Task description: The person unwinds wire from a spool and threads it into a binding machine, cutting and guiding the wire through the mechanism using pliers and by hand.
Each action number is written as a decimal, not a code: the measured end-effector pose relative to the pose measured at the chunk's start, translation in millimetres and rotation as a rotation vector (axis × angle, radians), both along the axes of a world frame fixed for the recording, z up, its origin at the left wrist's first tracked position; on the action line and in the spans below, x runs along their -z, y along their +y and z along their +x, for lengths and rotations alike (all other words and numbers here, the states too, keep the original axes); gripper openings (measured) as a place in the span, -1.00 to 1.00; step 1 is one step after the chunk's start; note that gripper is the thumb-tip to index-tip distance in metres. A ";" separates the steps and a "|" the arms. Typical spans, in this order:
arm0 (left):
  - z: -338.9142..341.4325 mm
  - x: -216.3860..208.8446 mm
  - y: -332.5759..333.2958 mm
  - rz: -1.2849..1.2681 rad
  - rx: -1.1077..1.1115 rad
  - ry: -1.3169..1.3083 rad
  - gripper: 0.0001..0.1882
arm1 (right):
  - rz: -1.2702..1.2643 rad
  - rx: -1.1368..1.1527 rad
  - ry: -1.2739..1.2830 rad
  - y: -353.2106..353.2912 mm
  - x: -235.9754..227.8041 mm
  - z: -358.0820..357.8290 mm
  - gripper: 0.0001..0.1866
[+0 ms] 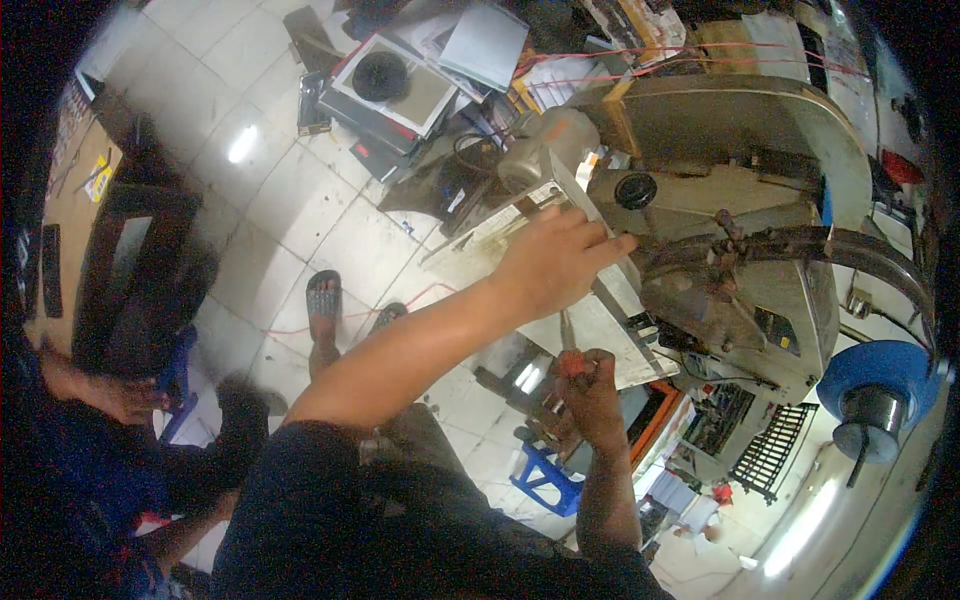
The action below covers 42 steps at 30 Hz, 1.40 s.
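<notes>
My left hand [560, 255] reaches across and lies over the edge of a metal panel [632, 312] on a large grey machine [735, 170], its fingers bent around that edge. Lower down, my right hand [590, 388] is closed around a screwdriver [571, 364] with a red handle. The screwdriver's shaft points up toward the panel's lighter face; whether the tip touches anything is too small to tell. Beside the left hand, a black round knob [635, 190] sits on the machine, and a curved dark metal arm [790, 242] extends to the right.
A blue wheel [870, 385] stands out at the right. Papers and a framed board [395, 85] are piled beyond the machine. Below it is a blue plastic stool [547, 480]. At the left, another person's arm [100, 393] shows near a brown carton [75, 220]. The floor is pale tile.
</notes>
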<state>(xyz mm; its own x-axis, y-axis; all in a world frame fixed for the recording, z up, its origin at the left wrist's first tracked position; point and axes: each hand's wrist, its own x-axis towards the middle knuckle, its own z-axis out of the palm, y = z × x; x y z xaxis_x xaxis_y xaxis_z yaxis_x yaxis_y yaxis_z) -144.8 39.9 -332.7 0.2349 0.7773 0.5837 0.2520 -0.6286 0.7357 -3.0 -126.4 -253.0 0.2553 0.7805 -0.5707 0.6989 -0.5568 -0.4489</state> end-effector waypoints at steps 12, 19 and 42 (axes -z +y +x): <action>20.8 26.9 -16.0 -0.004 0.005 0.058 -0.49 | 0.020 0.175 -0.019 -11.4 -27.0 -17.1 -0.54; 41.2 30.9 -28.5 0.093 -0.126 0.063 -0.48 | 0.146 0.153 0.008 -35.9 -25.7 36.0 -0.56; 65.6 54.5 -16.8 0.582 -0.257 0.061 -0.67 | 1.307 -0.217 -0.459 -21.4 113.1 93.7 -0.78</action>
<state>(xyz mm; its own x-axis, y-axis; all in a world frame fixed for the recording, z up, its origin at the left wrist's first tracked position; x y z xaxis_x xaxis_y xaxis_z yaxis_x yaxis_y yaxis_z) -79.2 23.1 -387.2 0.1291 0.3735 0.9186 0.4787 -0.8347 0.2721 90.7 -147.8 -366.1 0.0254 0.7230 0.6903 0.9398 0.2182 -0.2631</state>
